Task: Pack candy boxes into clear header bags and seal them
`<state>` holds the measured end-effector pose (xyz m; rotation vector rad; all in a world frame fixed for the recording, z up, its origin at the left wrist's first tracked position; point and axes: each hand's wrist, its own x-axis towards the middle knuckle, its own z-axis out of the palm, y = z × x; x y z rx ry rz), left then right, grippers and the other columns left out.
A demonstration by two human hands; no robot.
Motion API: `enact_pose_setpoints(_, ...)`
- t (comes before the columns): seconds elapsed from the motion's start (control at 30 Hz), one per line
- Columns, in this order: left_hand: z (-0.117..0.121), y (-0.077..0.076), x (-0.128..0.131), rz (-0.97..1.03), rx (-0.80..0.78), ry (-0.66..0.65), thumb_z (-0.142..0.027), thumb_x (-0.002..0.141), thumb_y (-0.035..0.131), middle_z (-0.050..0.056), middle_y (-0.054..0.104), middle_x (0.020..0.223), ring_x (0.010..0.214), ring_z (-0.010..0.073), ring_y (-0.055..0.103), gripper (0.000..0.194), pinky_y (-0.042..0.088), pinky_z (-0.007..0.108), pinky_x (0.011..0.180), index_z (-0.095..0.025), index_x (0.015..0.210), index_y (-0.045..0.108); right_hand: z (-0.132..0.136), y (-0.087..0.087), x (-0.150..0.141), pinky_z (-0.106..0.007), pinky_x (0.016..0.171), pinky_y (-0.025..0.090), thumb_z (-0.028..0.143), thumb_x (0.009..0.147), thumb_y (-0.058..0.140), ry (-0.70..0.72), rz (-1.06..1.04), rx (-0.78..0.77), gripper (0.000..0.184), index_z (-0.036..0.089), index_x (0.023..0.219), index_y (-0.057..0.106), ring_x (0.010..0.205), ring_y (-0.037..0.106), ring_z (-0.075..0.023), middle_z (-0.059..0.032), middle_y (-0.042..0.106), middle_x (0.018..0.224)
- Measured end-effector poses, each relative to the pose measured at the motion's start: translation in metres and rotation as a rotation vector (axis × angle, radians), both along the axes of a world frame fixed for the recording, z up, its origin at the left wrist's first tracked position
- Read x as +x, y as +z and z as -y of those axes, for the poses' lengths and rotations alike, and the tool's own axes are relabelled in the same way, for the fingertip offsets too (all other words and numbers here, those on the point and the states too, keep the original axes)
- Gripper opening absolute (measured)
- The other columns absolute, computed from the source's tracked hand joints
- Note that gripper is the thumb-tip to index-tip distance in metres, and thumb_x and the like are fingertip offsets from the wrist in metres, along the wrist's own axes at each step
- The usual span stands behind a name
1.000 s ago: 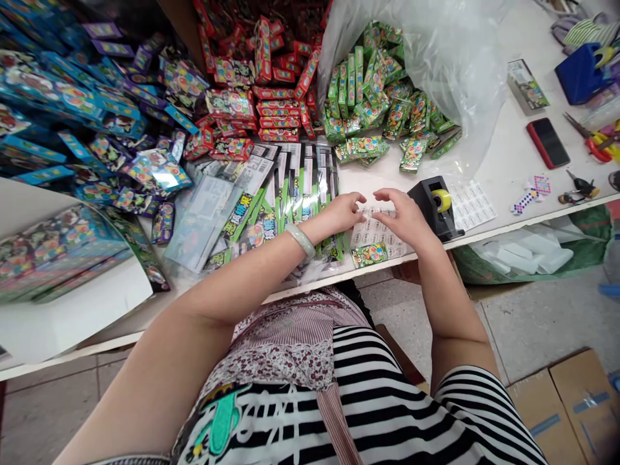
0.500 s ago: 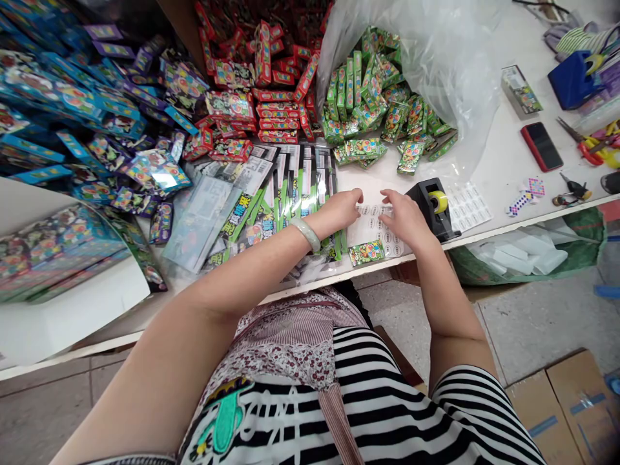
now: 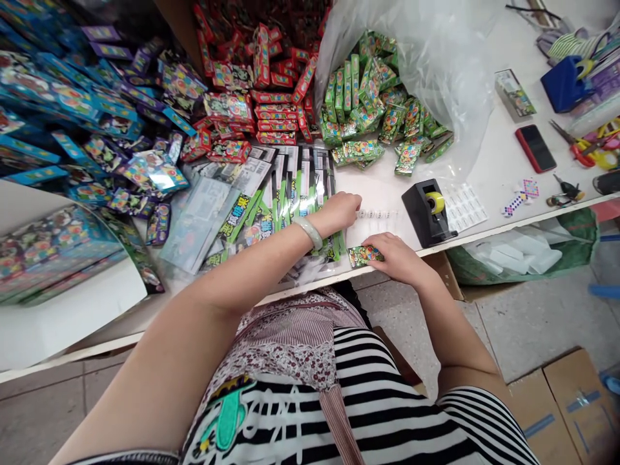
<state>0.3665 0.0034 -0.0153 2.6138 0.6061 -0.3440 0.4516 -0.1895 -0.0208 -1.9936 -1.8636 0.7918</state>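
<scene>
My left hand (image 3: 340, 210) rests with curled fingers at the left edge of a white sticker sheet (image 3: 380, 223) on the white table (image 3: 489, 168), and seems to pinch a small sticker off it. My right hand (image 3: 394, 256) has closed on a small green packet (image 3: 363, 255) lying at the table's front edge. A fan of black and green flat bags (image 3: 290, 190) lies just left of my left hand. A pale bangle sits on my left wrist.
A black tape dispenser (image 3: 426, 203) stands right of the sheet, with another sticker sheet (image 3: 462, 206) beside it. Piles of green (image 3: 372, 110), red (image 3: 256, 97) and blue packets (image 3: 87, 129) fill the back. A red phone (image 3: 535, 148), scissors (image 3: 584, 148) and cardboard boxes (image 3: 566, 403) lie right.
My right hand has dropped from the sticker sheet to the green packet at the table's front edge and closed on it. My left hand has stayed at the sheet's left edge.
</scene>
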Motion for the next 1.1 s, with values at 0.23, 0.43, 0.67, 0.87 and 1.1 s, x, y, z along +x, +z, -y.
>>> enact_pose_setpoints(0.23, 0.001, -0.006, -0.004, 0.027, -0.004, -0.004, -0.011, 0.084, 0.055, 0.012, 0.072, 0.102, 0.105, 0.0260, 0.063, 0.027, 0.048, 0.032, 0.087, -0.017, 0.105, 0.071, 0.002, 0.011, 0.007, -0.036, 0.090, 0.049, 0.014, 0.091, 0.050, -0.072, -0.165, 0.118, 0.018, 0.020, 0.104, 0.061, 0.101, 0.060, -0.0231, -0.0084, 0.060, 0.107)
enact_pose_setpoints(0.43, 0.001, -0.009, -0.004, 0.085, -0.017, -0.024, -0.009, 0.084, 0.052, 0.012, 0.071, 0.096, 0.104, 0.0264, 0.063, 0.025, 0.048, 0.034, 0.089, -0.016, 0.100, 0.071, -0.016, -0.004, 0.032, -0.043, 0.093, 0.049, 0.018, 0.089, 0.052, -0.299, -0.001, 0.211, 0.015, 0.020, 0.096, 0.065, 0.101, 0.061, -0.0270, -0.0103, 0.066, 0.103)
enact_pose_setpoints(0.67, 0.012, 0.013, -0.033, 0.341, -0.007, -0.045, -0.008, 0.086, 0.058, 0.014, 0.064, 0.127, 0.125, 0.0259, 0.055, 0.038, 0.043, 0.036, 0.108, -0.013, 0.124, 0.061, -0.009, -0.019, 0.026, -0.052, 0.097, 0.048, 0.031, 0.092, 0.055, -0.374, 0.151, 0.405, 0.016, 0.024, 0.095, 0.069, 0.104, 0.064, -0.0324, -0.0124, 0.071, 0.107)
enact_pose_setpoints(0.87, -0.039, 0.030, -0.172, 0.618, 0.095, 0.479, -0.025, 0.097, 0.051, 0.014, 0.064, 0.130, 0.125, 0.0228, 0.057, 0.035, 0.043, 0.041, 0.112, -0.017, 0.131, 0.056, -0.035, -0.005, -0.004, -0.044, 0.084, 0.054, 0.041, 0.092, 0.058, -0.272, -0.168, 0.428, 0.016, 0.029, 0.094, 0.069, 0.094, 0.068, -0.0280, -0.0056, 0.072, 0.097)
enact_pose_setpoints(1.1, -0.072, -0.005, -0.296, 0.248, 0.156, 0.823, -0.046, 0.078, 0.077, 0.022, 0.053, 0.146, 0.139, 0.0370, 0.049, 0.076, 0.037, 0.051, 0.118, -0.011, 0.140, 0.050, -0.181, 0.032, -0.117, -0.043, 0.096, 0.052, 0.033, 0.094, 0.056, 0.131, -0.231, 0.329, 0.024, 0.023, 0.112, 0.067, 0.108, 0.067, -0.0268, -0.0090, 0.072, 0.115)
